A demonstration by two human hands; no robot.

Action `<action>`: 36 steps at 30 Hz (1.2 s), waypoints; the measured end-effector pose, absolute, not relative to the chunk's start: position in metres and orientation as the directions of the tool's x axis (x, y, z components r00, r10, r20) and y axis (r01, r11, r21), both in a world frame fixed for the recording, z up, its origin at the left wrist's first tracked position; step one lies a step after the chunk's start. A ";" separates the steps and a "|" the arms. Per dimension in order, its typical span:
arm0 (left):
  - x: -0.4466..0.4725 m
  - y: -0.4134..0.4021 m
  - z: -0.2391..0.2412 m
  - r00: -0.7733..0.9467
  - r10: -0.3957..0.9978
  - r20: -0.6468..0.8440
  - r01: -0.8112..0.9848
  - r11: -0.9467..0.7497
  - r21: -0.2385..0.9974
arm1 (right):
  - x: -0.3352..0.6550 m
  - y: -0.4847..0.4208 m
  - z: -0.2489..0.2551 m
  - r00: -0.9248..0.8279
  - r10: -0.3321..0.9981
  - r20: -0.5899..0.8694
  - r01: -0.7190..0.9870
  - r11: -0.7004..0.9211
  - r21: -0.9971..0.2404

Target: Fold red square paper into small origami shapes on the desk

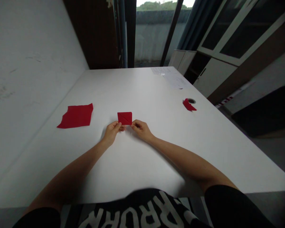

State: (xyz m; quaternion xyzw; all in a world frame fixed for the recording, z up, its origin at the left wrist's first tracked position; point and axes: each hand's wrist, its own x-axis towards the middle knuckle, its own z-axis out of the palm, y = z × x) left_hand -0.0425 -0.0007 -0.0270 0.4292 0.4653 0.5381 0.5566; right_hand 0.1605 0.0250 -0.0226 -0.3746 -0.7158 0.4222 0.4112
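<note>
A small rectangle of folded red paper (125,117), with crease lines across its face, is held up just above the table. My left hand (112,130) pinches its lower left corner between thumb and fingers. At the lower right corner, my right hand (142,129) grips the same paper with thumb and forefinger. The back of the paper and some fingertips behind it are hidden.
A torn-edged red paper sheet (77,116) lies at the left. Toward the right edge are a crumpled red piece (189,105) and a roll of tape (191,101). Printed sheets (171,78) lie at the far end of the white table (123,85). A wall (33,63) borders the left side.
</note>
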 end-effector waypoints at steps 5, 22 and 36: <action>-0.040 -0.004 -0.027 0.065 0.998 -0.021 -0.108 0.028 0.994 | 0.159 0.026 -0.028 -0.368 0.888 0.275 0.097 0.331 -0.939; -0.040 -0.008 -0.026 0.048 0.981 0.188 0.312 -0.194 0.930 | 0.160 0.022 -0.021 -0.352 0.882 0.312 0.144 0.380 -0.914; -0.039 -0.018 -0.012 0.114 0.917 0.382 0.547 -0.378 0.747 | 0.167 0.026 -0.022 -0.566 0.623 0.539 0.492 0.781 -0.386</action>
